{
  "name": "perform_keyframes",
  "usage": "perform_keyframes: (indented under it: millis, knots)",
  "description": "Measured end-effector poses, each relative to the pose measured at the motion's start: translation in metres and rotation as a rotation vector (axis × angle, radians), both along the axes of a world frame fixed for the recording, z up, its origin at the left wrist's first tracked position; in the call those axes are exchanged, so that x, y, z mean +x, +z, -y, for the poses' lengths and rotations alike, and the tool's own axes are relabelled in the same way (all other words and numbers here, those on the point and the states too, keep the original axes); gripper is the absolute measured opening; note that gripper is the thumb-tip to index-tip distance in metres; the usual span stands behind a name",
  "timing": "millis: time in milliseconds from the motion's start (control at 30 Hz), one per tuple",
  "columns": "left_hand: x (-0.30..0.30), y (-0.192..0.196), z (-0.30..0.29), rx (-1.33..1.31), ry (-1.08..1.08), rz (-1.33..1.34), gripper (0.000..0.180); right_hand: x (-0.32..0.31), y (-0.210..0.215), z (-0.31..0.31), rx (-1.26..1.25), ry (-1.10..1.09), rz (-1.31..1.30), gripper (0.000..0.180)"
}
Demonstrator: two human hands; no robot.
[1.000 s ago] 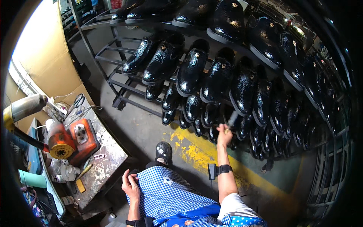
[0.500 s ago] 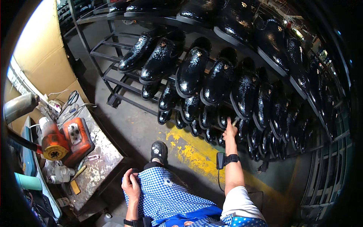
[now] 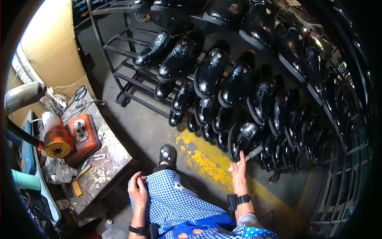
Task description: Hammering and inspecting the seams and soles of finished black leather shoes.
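A worker's right hand (image 3: 238, 175), fingers closed, holds a slim tool (image 3: 256, 152) by its pale handle, the flat, light-coloured end pointing up and to the right. Just beyond the fingertips, in front of the lower tiers of a dark metal rack, hangs or rests a glossy black shoe (image 3: 244, 135); one finger overlaps its lower edge, but whether the hand grips it cannot be told. The left hand (image 3: 138, 190) lies with bent fingers along the left edge of a blue-and-white checked apron (image 3: 175, 195); whether it pinches the cloth cannot be told. Dark bands circle both wrists. Between the hands, a foot in a black clog (image 3: 168, 156) stands on the floor, near a worn yellow stripe (image 3: 205, 159). Above, the rack (image 3: 106, 63) carries tiers of more black shoes (image 3: 213, 69), crowded toward its right end, many trimmed with a small gold ornament. To the left, on a paint-spattered tabletop (image 3: 109, 171), an orange box (image 3: 83, 137) sits beside an orange cylinder with a yellow end (image 3: 59, 145). Scissors (image 3: 80, 94) lie by the far corner, a pink clip (image 3: 99, 157) toward the right edge, and a yellow block (image 3: 76, 189) near the front edge.
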State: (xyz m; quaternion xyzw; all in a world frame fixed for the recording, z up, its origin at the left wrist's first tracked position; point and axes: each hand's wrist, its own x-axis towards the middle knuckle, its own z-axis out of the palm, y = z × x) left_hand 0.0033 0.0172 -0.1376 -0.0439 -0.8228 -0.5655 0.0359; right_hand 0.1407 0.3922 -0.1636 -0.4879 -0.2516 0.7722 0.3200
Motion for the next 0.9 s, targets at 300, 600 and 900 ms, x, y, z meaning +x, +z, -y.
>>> perform_keyframes:
  millis: [300, 600, 900]
  knots:
    - [0.002, -0.004, 0.007, 0.076, -0.014, 0.014, 0.019, 0.094, 0.001, 0.065, -0.054, 0.527, -0.208, 0.033]
    - [0.008, 0.0, 0.024, 0.257, 0.017, 0.058, 0.02, -0.006, 0.069, 0.125, 0.029, 0.879, -0.355, 0.051]
    - [0.01, 0.01, 0.034, 0.101, 0.026, -0.064, 0.02, -0.144, 0.098, 0.201, 0.136, 1.053, -0.379, 0.025]
